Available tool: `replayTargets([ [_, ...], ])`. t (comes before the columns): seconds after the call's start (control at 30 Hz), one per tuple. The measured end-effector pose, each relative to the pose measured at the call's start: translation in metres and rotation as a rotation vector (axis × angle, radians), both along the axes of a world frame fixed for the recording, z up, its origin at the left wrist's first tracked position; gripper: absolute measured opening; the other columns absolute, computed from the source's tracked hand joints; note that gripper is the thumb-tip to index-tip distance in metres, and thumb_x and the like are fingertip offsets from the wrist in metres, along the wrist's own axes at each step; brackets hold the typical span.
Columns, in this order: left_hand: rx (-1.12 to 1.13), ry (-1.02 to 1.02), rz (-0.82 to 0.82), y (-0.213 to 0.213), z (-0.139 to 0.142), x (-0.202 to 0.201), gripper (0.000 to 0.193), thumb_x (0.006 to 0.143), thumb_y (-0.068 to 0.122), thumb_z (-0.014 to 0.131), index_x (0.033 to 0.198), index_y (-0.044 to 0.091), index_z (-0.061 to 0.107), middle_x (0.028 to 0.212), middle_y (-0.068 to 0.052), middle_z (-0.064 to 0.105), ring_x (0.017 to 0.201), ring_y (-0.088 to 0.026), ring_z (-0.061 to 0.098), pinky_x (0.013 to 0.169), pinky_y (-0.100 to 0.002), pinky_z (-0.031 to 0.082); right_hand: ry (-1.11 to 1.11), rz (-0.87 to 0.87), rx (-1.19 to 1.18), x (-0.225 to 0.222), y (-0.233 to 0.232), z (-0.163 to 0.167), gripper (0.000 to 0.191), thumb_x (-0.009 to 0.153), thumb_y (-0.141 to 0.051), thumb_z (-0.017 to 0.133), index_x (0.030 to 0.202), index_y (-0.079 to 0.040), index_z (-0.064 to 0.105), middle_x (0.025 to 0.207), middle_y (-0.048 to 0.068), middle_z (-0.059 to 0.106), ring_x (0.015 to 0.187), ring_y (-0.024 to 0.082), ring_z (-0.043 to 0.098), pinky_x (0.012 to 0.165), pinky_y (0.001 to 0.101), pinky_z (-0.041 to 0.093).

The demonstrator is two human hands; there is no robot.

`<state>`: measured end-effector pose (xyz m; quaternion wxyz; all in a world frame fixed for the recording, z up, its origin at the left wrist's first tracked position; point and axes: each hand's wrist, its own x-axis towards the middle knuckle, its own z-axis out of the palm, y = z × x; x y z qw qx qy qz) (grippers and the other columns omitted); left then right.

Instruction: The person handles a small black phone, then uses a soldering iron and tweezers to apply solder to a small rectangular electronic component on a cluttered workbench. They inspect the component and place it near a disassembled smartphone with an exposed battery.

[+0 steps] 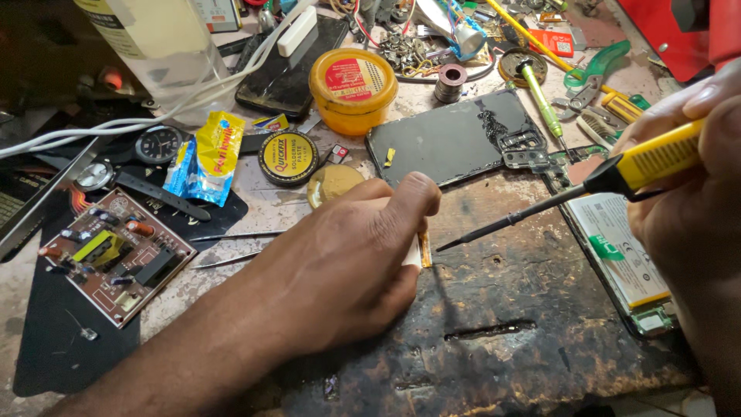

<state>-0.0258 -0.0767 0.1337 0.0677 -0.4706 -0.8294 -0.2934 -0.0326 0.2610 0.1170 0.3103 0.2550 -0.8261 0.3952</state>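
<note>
My left hand (340, 266) rests on the scorched wooden work board (509, 324), fingers curled around a small pale part with a thin orange flex strip (424, 249) sticking out. My right hand (695, 193) at the right edge grips a yellow-handled soldering iron (617, 171). Its dark tip (444, 248) points left and hovers just beside the orange strip. An opened phone with a white battery (621, 259) lies under my right hand.
A dark phone back panel (448, 143) lies behind the board. A brown circuit board (116, 259) sits at left, with a wristwatch (154, 147), round solder paste tins (288, 157), an orange tub (353, 89), tweezers (231, 249), white cables, pliers and screwdrivers at the back.
</note>
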Motion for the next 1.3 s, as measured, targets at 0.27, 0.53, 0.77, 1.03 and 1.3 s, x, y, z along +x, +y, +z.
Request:
replayTargets([
  [0.27,0.033,0.017,-0.039,0.0,-0.002,-0.001,0.047,0.081,0.004,0.065,0.12,-0.009,0.044,0.089,-0.018,0.069,0.101,-0.037,0.065,0.088,-0.046,0.053,0.002,-0.01,0.049,0.006,-0.002,0.0,0.04,0.127,-0.044,0.032,0.116,-0.006,0.04,0.088,0.008,0.051,0.072,0.015,0.064,0.072,0.0295,0.059],
  [0.53,0.012,0.003,-0.032,0.0,-0.001,0.0,0.046,0.08,0.003,0.065,0.119,-0.008,0.043,0.082,-0.016,0.068,0.096,-0.036,0.064,0.084,-0.047,0.052,0.022,-0.023,0.102,0.003,-0.007,0.006,0.038,0.129,-0.042,0.028,0.118,-0.007,0.039,0.089,0.008,0.051,0.072,0.015,0.065,0.072,0.0298,0.059],
  [0.77,0.015,0.024,-0.034,0.0,-0.001,0.0,0.044,0.08,0.003,0.065,0.117,-0.008,0.043,0.081,-0.016,0.067,0.094,-0.036,0.064,0.083,-0.046,0.053,0.01,-0.082,0.143,0.011,-0.004,0.002,0.04,0.134,-0.04,0.026,0.115,-0.006,0.038,0.091,0.008,0.048,0.076,0.014,0.065,0.075,0.0287,0.06],
  [1.03,0.034,0.044,-0.038,-0.001,-0.001,0.0,0.047,0.081,0.003,0.065,0.12,-0.01,0.043,0.082,-0.016,0.067,0.095,-0.037,0.064,0.083,-0.046,0.053,0.046,-0.033,0.116,0.003,0.006,-0.006,0.038,0.132,-0.041,0.028,0.116,-0.008,0.04,0.092,0.007,0.049,0.075,0.013,0.063,0.075,0.0263,0.056],
  [1.3,0.0,0.009,0.004,-0.001,0.001,0.001,0.05,0.08,0.005,0.066,0.121,-0.011,0.043,0.086,-0.021,0.063,0.091,-0.039,0.065,0.078,-0.047,0.054,-0.004,-0.007,0.007,0.004,-0.001,-0.006,0.042,0.126,-0.047,0.036,0.113,-0.008,0.042,0.088,0.007,0.051,0.074,0.013,0.063,0.074,0.0267,0.054],
])
